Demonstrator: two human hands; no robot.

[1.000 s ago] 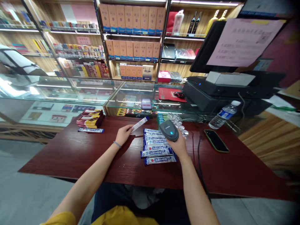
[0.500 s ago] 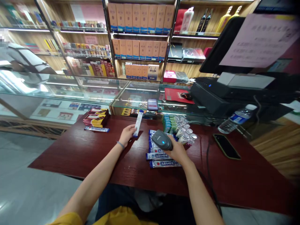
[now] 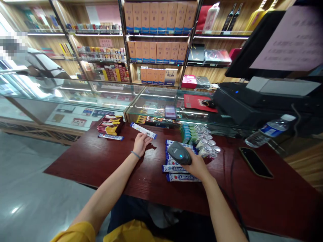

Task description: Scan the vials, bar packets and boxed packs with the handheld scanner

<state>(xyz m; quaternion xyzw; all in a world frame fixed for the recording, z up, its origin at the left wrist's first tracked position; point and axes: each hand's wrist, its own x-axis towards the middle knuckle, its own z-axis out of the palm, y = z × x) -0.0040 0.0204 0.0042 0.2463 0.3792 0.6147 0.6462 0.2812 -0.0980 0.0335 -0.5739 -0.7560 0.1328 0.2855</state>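
Note:
My left hand (image 3: pixel 142 144) grips a long, narrow blue-and-white candy packet (image 3: pixel 143 130) by its near side, tilted above the table. A pale side with a small dark patch faces up. My right hand (image 3: pixel 195 164) is wrapped round a dark grey barcode scanner (image 3: pixel 178 152) with a lit blue light, its head pointing left. Under and beside the scanner lie several similar blue-and-white packets (image 3: pixel 183 177), partly hidden by it. One more such packet (image 3: pixel 111 136) rests at the left, in front of a stack of red-and-yellow packets (image 3: pixel 110 125).
Small silver-topped containers (image 3: pixel 207 143) and green packs (image 3: pixel 189 132) stand behind the scanner. At the right are a phone (image 3: pixel 256 162), a water bottle (image 3: pixel 270 131) and a monitor (image 3: pixel 257 43). A glass counter (image 3: pixel 151 97) borders the table's far side. Another person (image 3: pixel 42 64) is at far left.
My left hand has turned the candy packet from nearly upright to lying crosswise, its left end raised away from me. My right hand keeps the scanner over the packets. The view has shifted slightly left.

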